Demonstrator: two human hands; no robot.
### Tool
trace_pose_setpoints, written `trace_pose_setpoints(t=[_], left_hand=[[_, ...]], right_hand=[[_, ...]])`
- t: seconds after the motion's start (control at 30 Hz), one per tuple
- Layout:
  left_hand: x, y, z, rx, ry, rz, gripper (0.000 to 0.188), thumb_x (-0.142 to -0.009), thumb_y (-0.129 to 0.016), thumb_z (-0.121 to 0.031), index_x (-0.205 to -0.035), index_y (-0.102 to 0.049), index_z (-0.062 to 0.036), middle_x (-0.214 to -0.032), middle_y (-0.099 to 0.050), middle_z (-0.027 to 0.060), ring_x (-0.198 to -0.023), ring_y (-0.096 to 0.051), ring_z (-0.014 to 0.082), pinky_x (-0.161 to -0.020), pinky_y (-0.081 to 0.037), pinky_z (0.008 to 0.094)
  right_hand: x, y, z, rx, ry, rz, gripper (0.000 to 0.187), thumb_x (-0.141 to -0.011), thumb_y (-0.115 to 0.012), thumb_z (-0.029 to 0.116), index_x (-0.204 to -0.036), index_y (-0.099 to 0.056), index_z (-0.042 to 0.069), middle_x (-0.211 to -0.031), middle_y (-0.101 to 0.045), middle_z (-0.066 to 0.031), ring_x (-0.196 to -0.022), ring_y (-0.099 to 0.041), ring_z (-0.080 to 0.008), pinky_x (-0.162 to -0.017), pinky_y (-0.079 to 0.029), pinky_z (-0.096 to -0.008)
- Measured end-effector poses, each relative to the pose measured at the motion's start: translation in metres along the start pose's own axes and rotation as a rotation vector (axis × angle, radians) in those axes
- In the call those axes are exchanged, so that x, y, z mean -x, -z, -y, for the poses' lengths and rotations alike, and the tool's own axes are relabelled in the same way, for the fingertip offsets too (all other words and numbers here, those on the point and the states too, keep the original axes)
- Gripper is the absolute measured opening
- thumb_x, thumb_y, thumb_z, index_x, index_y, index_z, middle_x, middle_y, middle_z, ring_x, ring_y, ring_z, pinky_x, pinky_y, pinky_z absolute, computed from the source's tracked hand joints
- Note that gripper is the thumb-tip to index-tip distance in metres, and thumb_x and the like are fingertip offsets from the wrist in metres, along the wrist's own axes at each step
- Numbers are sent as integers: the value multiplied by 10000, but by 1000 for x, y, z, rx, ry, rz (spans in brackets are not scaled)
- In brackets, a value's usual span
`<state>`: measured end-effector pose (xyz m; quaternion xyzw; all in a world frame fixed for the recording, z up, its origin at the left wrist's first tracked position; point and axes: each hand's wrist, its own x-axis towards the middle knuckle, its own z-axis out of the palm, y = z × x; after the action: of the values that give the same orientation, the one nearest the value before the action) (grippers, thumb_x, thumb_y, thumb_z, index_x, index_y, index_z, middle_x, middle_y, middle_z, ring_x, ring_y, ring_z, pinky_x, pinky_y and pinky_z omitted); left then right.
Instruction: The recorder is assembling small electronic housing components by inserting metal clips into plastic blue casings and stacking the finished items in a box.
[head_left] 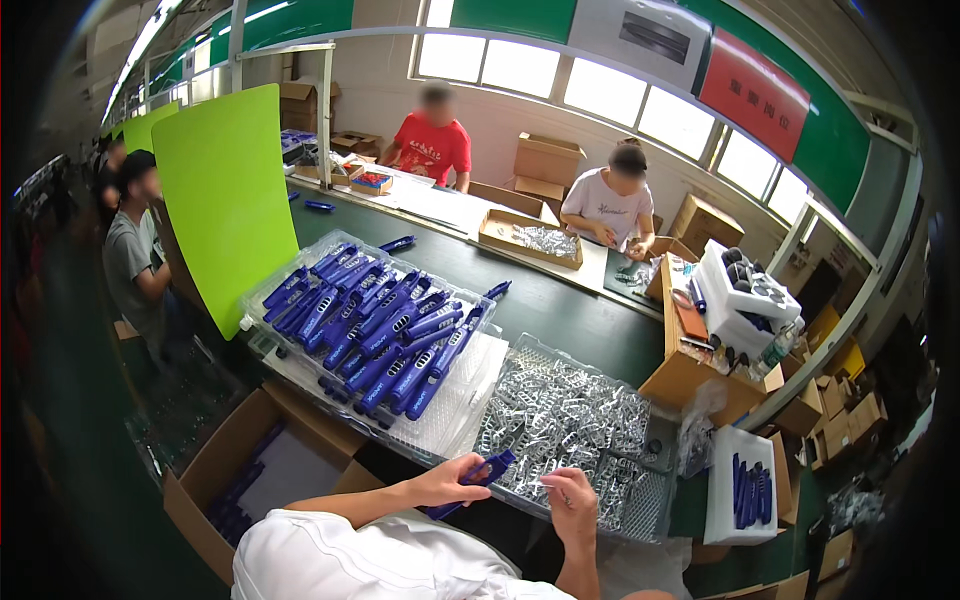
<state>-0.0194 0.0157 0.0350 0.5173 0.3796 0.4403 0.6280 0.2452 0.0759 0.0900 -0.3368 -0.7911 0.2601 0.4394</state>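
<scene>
My left hand [452,484] is closed around a long blue plastic handle-like piece [492,467], its end pointing up and right. Close by, my right hand [574,505] pinches a small silvery piece [547,485] between thumb and fingertips, a short way from the blue piece. Just beyond both hands stands a clear plastic tray [655,490] heaped with shiny silver trim pieces [560,410]. To its left, many similar blue pieces [375,320], several with silver inserts, lie piled on another clear tray [262,292].
A cardboard box [190,498] with blue pieces stands at lower left, below a lime-green partition [225,200]. White foam boxes [718,510] and a wooden crate [660,375] are at right. Across the dark green bench [560,310], two people sit; one handles small parts near a cardboard tray [490,232].
</scene>
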Motion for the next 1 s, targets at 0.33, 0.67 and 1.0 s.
trace_pose_setpoints(t=[0.33, 0.67, 1.0], left_hand=[[-40, -33, 21, 35, -39, -11, 403, -980, -745, -152, -1250, -483, -8, -1049, -571, 49, -892, -624, 116, -793, -524, 275], [-23, -10, 3, 449, 154, 156, 609, -1019, -655, -143, -1546, -363, -52, -1178, -663, 73, -983, -617, 106, -857, -521, 277], [-37, -13, 9, 478, 236, 37, 460, -1068, -591, -164, -1503, -459, -91, -1003, -663, 25, -808, -603, 71, -733, -506, 230]], right_hand=[[8, -28, 2, -144, -60, 25, 176, -831, -761, -68, -985, -741, 16, -985, -746, -109, -865, -739, -213, -721, -588, -299], [-2, -8, -4, -160, -383, -331, 163, -874, -727, -64, -1024, -721, -1, -985, -684, -30, -837, -626, -87, -734, -529, -236], [-23, -35, -16, -139, -262, -202, 141, -855, -755, -49, -982, -725, 4, -1353, -628, -172, -1256, -613, -287, -1042, -496, -409]])
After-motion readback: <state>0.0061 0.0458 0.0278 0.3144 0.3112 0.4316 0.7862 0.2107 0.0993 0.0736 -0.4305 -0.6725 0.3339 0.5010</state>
